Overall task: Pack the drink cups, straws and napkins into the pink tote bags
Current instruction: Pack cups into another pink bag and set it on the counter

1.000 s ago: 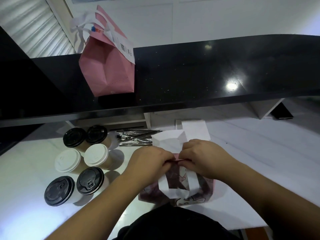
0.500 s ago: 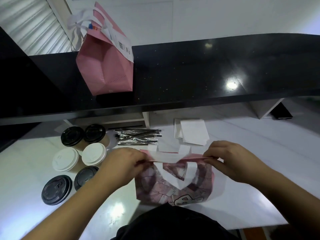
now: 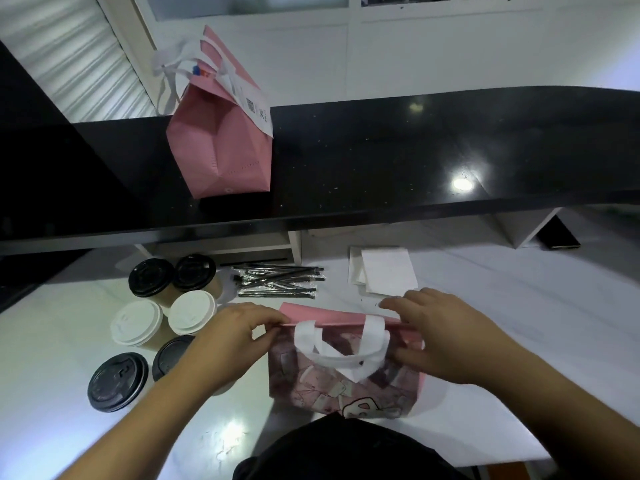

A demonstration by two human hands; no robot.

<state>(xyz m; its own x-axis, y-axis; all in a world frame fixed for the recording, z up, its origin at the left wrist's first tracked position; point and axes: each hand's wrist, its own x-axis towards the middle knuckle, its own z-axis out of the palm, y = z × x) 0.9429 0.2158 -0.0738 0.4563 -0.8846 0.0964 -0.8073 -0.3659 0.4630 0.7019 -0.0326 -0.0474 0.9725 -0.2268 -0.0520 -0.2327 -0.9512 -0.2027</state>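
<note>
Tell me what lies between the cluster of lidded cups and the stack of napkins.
In the head view, a pile of wrapped black straws lies on the white table between the lidded cups and the napkins.

QR code on receipt [image 3: 254, 109]

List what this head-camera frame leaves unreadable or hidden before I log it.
- Inside of the pink tote bag on the white table: the mouth is barely parted, held by left hand and right hand.
- Contents of the pink bag on the black counter: its folded top hides them.
- Print on its white label: too small.
- One black-lidded cup: partly behind the left forearm.
- Straws: count unclear, overlapping.
</note>
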